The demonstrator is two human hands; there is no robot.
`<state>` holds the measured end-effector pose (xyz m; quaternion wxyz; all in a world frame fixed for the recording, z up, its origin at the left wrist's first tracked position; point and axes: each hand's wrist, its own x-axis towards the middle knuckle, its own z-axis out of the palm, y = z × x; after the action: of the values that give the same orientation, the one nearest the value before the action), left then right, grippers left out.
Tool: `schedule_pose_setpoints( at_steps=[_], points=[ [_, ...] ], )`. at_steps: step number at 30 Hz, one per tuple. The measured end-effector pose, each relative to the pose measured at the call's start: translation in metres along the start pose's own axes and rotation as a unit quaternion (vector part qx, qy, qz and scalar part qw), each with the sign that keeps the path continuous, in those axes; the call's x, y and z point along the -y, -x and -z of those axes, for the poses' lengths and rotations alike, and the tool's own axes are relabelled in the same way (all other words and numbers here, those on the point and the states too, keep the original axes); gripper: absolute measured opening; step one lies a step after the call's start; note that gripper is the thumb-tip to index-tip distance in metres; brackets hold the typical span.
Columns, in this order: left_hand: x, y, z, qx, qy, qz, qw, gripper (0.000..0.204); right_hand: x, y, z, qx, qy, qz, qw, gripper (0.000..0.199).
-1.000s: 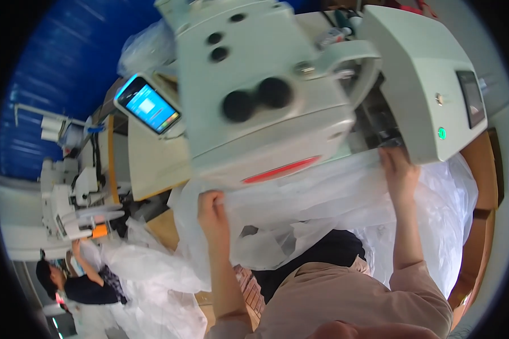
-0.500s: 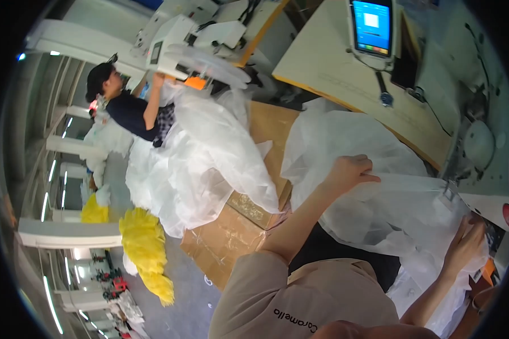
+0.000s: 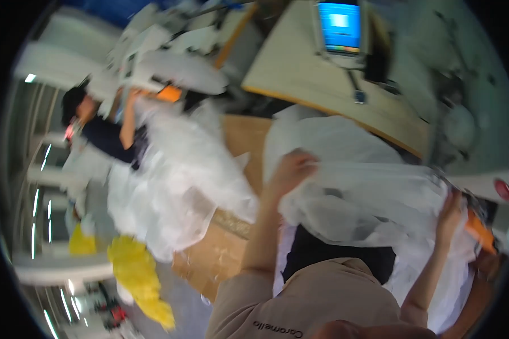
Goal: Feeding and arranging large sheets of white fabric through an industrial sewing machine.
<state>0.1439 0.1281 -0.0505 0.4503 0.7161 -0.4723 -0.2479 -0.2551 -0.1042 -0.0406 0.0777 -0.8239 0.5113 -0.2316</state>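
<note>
The long edge of the white cloth [image 3: 373, 185] stretched leftward from the machine [image 3: 483, 183] to the left hand [image 3: 292, 169], fingers [image 3: 306, 161] clamped on it, while the right hand [image 3: 449, 214] lay nearer the machine, its grip impossible to tell.

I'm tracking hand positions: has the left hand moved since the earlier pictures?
Yes: the left hand has moved left, farther from the machine's red mark.
</note>
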Motion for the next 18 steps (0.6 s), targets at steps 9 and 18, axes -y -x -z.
schedule_pose_setpoints(
  at_steps=[9, 18],
  points=[
    [-0.079, -0.012, -0.014, -0.219, -0.325, 0.128, 0.911, 0.015, 0.061, -0.013, 0.050, 0.141, -0.326, -0.167, 0.920, 0.040],
    [-0.103, -0.043, -0.053, -0.111, 0.189, 0.052, 0.974, 0.017, 0.014, 0.004, 0.081, 0.068, -0.509, -0.146, 0.845, 0.021]
  ],
)
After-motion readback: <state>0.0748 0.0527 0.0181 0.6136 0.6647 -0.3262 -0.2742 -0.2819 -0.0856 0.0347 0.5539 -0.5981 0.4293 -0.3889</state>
